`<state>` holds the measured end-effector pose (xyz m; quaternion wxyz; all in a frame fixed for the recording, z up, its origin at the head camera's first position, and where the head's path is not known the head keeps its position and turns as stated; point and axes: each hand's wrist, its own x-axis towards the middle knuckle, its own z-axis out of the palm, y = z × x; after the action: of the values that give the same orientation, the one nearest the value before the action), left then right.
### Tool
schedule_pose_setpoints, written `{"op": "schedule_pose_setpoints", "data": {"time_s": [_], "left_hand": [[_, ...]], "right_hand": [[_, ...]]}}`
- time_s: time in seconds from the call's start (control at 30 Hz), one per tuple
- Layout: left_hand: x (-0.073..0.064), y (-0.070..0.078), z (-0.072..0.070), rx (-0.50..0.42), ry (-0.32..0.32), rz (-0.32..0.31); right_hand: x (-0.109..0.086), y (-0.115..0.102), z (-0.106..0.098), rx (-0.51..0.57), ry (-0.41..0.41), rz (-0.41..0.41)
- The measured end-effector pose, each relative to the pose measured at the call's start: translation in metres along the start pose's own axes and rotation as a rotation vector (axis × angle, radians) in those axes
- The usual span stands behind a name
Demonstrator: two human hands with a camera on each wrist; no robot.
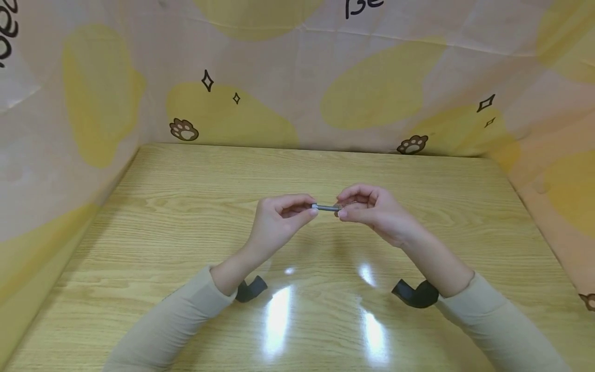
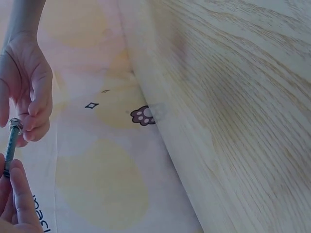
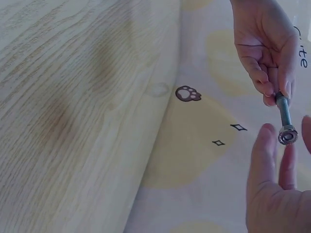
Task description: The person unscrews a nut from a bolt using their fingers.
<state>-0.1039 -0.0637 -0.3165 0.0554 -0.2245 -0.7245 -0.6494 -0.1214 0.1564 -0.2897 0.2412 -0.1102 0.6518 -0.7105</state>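
A silvery threaded bolt (image 1: 327,208) is held level above the table, lying crosswise between the two hands. My left hand (image 1: 278,221) pinches its head end between thumb and fingers. On the opposite end sits a nut (image 3: 287,135), with the bolt's tip showing in its hole. My right hand (image 1: 382,217) surrounds that end; in the right wrist view its thumb and index finger stand spread on either side of the nut, with gaps between. In the left wrist view the bolt's threads (image 2: 10,145) show between the hands.
Below is a wood-grain table (image 1: 209,186) with bright light reflections near the front. A patterned cloth (image 1: 297,67) with yellow patches and paw prints walls it at the back and sides. Black straps (image 1: 415,294) hang by both wrists.
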Motion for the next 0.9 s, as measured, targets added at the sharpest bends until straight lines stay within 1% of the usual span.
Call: {"op": "schedule_pose_setpoints", "data": {"time_s": [0.23,0.3,0.47,0.53,0.6,0.73,0.8,0.9], "left_hand": [[0.0005,0.0012,0.0003,0.006,0.001,-0.007],[0.0006,0.0012,0.0004,0.006,0.001,-0.009],[0.0003,0.0007,0.0003,0.002,0.001,-0.008],[0.0004,0.0006,0.0002,-0.001,0.003,-0.009],[0.0006,0.0005,0.0003,-0.004,0.006,-0.01],[0.0011,-0.0001,0.0006,-0.002,0.008,-0.009],[0.0013,-0.0001,0.0007,-0.003,0.006,-0.004],[0.0012,0.0002,0.0002,-0.005,0.007,-0.002]], "right_hand": [[0.001,-0.0018,0.0024,0.049,0.006,0.088],[0.001,-0.0011,0.0022,0.042,0.006,0.085],[0.0003,0.0001,-0.0005,-0.013,0.008,0.034],[-0.0001,-0.0002,-0.0012,-0.013,0.005,0.022],[0.0001,-0.0008,-0.001,0.008,-0.001,0.028],[0.0014,-0.0011,0.0003,0.051,-0.009,0.069],[0.0016,-0.001,0.0004,0.047,-0.008,0.073],[0.0012,-0.0004,-0.0007,0.009,-0.005,0.045]]}}
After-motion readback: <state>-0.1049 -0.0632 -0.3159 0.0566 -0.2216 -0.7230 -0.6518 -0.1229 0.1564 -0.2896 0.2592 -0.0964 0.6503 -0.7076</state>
